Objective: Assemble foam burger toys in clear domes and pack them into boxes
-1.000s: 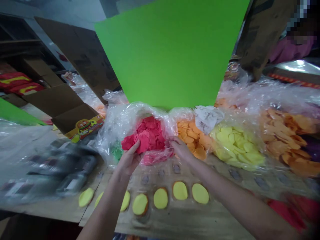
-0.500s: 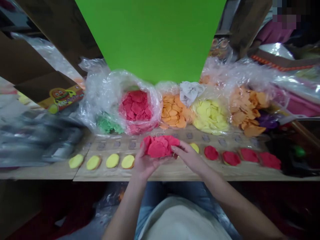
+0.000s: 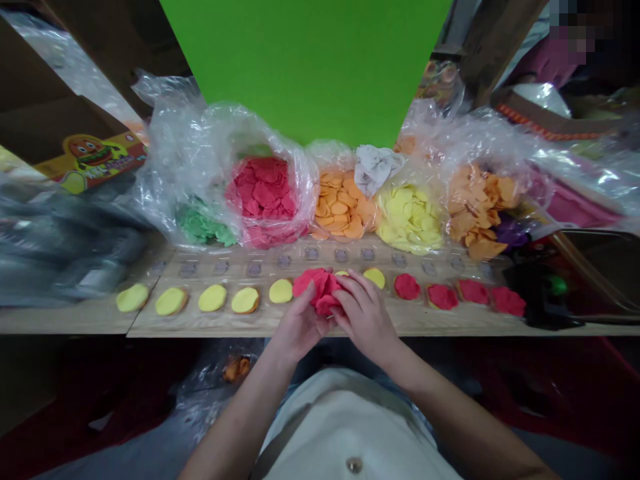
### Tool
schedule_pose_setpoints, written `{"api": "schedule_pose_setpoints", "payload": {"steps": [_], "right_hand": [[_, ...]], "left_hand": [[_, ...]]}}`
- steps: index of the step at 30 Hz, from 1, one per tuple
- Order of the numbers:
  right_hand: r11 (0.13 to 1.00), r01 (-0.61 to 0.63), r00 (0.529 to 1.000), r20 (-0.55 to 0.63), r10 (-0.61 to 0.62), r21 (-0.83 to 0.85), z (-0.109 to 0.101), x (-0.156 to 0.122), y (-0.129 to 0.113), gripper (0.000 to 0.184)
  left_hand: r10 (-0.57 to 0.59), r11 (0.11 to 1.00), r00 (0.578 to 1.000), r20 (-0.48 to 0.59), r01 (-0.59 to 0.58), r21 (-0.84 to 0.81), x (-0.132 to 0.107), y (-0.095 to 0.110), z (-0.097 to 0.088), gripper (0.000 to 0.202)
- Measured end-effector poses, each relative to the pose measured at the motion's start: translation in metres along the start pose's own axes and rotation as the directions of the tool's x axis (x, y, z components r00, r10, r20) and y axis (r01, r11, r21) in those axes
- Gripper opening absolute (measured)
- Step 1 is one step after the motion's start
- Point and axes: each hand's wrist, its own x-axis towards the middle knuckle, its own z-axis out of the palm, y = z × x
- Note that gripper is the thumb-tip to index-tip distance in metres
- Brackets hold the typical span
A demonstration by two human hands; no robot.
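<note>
A bunch of thin red wavy-edged pieces (image 3: 316,285) is cupped in my left hand (image 3: 301,328), its thumb pressed over the near side. My right hand (image 3: 367,320) grips the bunch's right side, fingers bent over the top; the exact piece pinched is hidden. Under and around the hands runs a row of clear plastic trays. To the left, several bear round yellow pieces (image 3: 212,298); one yellow disc (image 3: 374,278) lies just past my right hand. Farther right, several bear red wavy pieces (image 3: 443,297) on top.
Clear bags behind the row hold green pieces (image 3: 205,223), red pieces (image 3: 263,190), orange pieces (image 3: 343,203), yellow pieces (image 3: 411,217) and light-orange pieces (image 3: 480,200). A green panel (image 3: 305,67) rises behind. At left is a printed carton (image 3: 95,157); a black object (image 3: 545,293) sits right.
My right hand has closed in over the red bunch, which is now bunched tighter and turned. The view has shifted, so the table and bags appear slightly higher and farther left.
</note>
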Motion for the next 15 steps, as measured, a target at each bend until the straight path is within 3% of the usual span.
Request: {"api": "schedule_pose_setpoints", "payload": {"steps": [4, 9, 12, 15], "right_hand": [[0.996, 0.091, 0.992, -0.082, -0.093, -0.02, -0.001, -0.025, -0.002, 0.017], [0.999, 0.045, 0.996, -0.079, -0.046, -0.02, -0.013, -0.033, 0.012, 0.029], [0.984, 0.131, 0.989, -0.079, -0.123, 0.117, -0.025, -0.032, 0.026, 0.027], [0.937, 0.078, 0.994, -0.094, -0.049, 0.341, -0.036, -0.035, 0.039, 0.025]], "left_hand": [[-0.039, 0.995, 0.997, -0.07, 0.045, 0.085, 0.003, -0.011, -0.003, 0.028], [-0.115, 0.978, 0.99, -0.081, 0.127, 0.165, 0.008, -0.022, 0.005, 0.028], [-0.236, 0.953, 0.961, -0.142, 0.257, 0.157, 0.018, -0.029, 0.006, 0.024], [-0.282, 0.94, 0.942, -0.182, 0.309, 0.145, 0.029, -0.03, 0.006, 0.02]]}}
